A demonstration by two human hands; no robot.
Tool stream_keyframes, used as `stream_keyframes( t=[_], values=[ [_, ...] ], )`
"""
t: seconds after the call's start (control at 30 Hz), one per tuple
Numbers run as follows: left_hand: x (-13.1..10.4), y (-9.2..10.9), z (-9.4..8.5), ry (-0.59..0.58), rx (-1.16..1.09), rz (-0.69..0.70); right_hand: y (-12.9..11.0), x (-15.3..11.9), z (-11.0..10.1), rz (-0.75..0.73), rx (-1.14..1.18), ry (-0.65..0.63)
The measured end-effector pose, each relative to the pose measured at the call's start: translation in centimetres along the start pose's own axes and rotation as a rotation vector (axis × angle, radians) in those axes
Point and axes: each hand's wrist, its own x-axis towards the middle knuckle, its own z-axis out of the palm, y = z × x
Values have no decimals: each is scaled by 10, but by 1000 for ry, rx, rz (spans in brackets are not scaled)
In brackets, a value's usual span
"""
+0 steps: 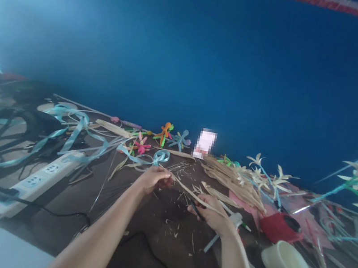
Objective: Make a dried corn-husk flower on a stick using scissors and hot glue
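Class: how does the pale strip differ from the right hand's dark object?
The pale strip is beige; the dark object, blackish. The strip reaches the left hand and right hand; the dark object, only the right. The strip shows longer than the dark object. Both look slender.

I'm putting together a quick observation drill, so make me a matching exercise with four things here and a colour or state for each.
1. Power strip
2. Container beside the cream cup
3. Left hand
4. Backdrop

A. Pinching a pale strip
B. Blue
C. White, black plug inserted
D. Red

Pairs: 1-C, 2-D, 3-A, 4-B
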Motion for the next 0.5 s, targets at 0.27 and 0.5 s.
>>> stream_keyframes(
  t=[0.27,0.5],
  values=[
    [3,-3,-5,-40,87,-8,1,1,-5,-43,-257,21],
    [4,-5,-9,-93,168,-30,1,-2,-9,-58,-391,53]
  ],
)
